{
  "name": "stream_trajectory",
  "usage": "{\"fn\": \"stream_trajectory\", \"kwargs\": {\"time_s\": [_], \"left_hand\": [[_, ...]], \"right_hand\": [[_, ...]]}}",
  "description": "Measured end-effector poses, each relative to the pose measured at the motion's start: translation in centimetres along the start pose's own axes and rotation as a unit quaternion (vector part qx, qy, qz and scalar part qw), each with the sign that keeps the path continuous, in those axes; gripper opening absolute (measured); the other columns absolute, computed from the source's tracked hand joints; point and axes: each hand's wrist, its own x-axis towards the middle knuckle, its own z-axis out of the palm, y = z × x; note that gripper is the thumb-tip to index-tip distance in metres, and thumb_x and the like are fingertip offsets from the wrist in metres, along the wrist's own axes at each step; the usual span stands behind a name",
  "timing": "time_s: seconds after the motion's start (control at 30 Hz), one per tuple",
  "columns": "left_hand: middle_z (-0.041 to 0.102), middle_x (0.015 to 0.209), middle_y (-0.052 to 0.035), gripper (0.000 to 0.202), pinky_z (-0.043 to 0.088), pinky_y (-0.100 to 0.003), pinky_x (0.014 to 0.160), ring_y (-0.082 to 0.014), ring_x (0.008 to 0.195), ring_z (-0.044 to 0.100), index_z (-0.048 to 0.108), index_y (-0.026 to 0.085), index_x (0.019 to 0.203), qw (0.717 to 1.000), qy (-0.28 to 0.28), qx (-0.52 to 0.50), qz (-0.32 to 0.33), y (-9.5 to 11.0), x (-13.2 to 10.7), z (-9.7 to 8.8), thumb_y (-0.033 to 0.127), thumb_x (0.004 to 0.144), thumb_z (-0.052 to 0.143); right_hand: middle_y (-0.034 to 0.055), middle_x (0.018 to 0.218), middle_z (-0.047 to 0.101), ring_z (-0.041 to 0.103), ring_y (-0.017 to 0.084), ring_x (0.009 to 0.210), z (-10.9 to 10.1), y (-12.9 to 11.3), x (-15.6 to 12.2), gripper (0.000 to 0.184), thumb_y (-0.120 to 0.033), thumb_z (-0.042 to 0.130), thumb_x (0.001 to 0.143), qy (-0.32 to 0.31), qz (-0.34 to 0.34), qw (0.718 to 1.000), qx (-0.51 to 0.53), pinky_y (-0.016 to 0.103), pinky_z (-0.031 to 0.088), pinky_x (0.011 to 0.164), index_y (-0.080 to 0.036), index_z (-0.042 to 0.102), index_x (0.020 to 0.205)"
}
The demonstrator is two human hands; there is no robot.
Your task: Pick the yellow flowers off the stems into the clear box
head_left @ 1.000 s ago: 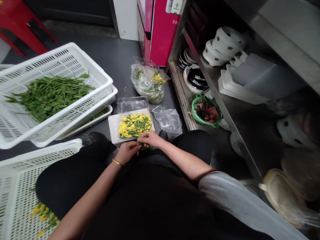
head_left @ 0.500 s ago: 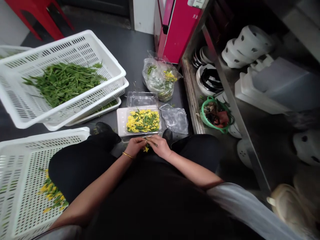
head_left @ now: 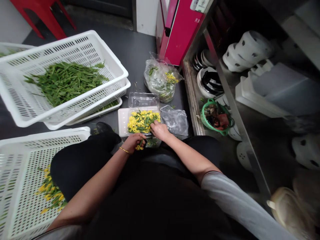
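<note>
Front and centre, clear container (head_left: 161, 115) looks well filled with yellow flowers (head_left: 141, 121); left hand (head_left: 133, 142) pinches sprig (head_left: 140, 147), right hand (head_left: 160, 130) at flowers, hold unclear; loose stems (head_left: 51, 193) remain in lower-left basket (head_left: 27, 186).

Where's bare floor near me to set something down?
Mostly bare grey floor shows between the stacked white baskets and the filled plastic bag. It's crowded around the clear container: left hand before it, right hand over it, white tray and flattened plastic bag alongside.
</note>
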Motion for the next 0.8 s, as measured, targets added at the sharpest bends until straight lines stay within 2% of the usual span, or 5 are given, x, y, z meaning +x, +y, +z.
{"fn": "stream_trajectory", "kwargs": {"time_s": [0.13,0.23,0.37,0.6,0.8], "left_hand": [[0.054,0.053,0.0020,0.021,0.033,-0.019,0.033,-0.0089,0.038,0.045,0.057,0.014,0.076,0.997,-0.033,-0.071,0.007,0.5,0.0,0.5,0.027,0.060,0.061],[0.047,0.046,0.0057,0.018,0.017,-0.015,0.028,-0.0035,0.029,0.029,0.056,0.014,0.074,0.998,-0.001,-0.047,0.029,0.6,0.5,0.7,0.027,0.062,0.062],[0.047,0.044,0.0057,0.016,0.016,-0.016,0.028,-0.0030,0.028,0.027,0.055,0.014,0.069,0.997,0.035,-0.011,0.069,0.7,0.9,0.9,0.025,0.062,0.064],[0.051,0.046,0.0045,0.018,0.020,-0.016,0.029,-0.0031,0.029,0.033,0.057,0.013,0.069,0.988,0.065,0.000,0.140,1.2,0.7,0.9,0.025,0.059,0.066],[0.053,0.047,0.0041,0.019,0.021,-0.016,0.029,-0.0033,0.030,0.034,0.057,0.013,0.069,0.984,0.084,-0.001,0.159,1.1,1.3,0.7,0.026,0.060,0.067]], "right_hand": [[0.0154,0.108,0.057,0.059,0.023,0.093,0.0,0.5,1.2,0.030,-0.023,0.032,0.093,0.000,-0.051,0.996,-0.068,0.033,0.047,0.076,-0.013,0.057,0.105],[0.0150,0.109,0.057,0.058,0.024,0.096,-0.1,1.2,1.3,0.030,-0.030,0.036,0.092,-0.001,-0.063,0.995,-0.083,0.032,0.046,0.078,-0.014,0.056,0.107],[0.0130,0.108,0.060,0.060,0.023,0.091,-0.8,1.7,1.2,0.032,-0.034,0.034,0.092,0.004,-0.025,0.998,-0.053,0.031,0.045,0.075,-0.016,0.057,0.107],[0.0058,0.086,0.068,0.061,0.017,0.079,-2.6,3.7,1.2,0.020,-0.027,0.048,0.083,0.085,0.069,0.982,0.155,0.024,0.041,0.070,-0.016,0.065,0.088],[-0.0011,0.061,0.062,0.057,0.010,0.057,-1.2,4.5,3.5,0.013,-0.022,0.055,0.077,0.085,0.091,0.919,0.373,0.021,0.042,0.058,-0.014,0.064,0.072]]}}
